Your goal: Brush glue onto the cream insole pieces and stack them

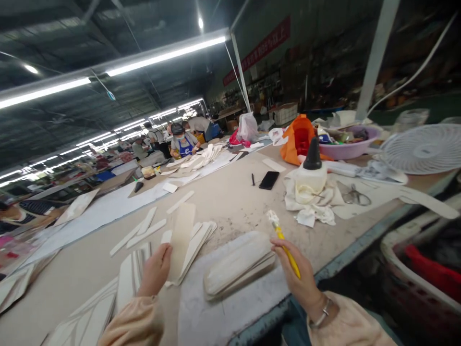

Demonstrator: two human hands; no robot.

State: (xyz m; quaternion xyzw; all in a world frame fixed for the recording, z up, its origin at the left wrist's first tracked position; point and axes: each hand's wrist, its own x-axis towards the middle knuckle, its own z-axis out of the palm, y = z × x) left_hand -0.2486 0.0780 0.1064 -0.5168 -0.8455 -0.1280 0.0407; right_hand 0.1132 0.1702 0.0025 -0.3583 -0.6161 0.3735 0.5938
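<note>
My left hand point(155, 270) is closed on a long cream insole-shaped piece point(180, 238), which it holds upright above a fanned stack of similar pieces point(197, 240). My right hand point(296, 274) grips a yellow-handled brush point(284, 242) whose glue-caked bristles point up and away. Between my hands a stack of pale pieces point(237, 262) lies on a white board point(216, 307) at the table's near edge.
A glue bottle with a black nozzle point(311, 173) stands on rags. Near it lie a black phone point(269, 180), scissors point(355, 196), a white fan point(425, 148), a purple basin point(351, 146) and an orange bag point(298, 139). Other people work at the far end. A basket point(421, 269) sits at lower right.
</note>
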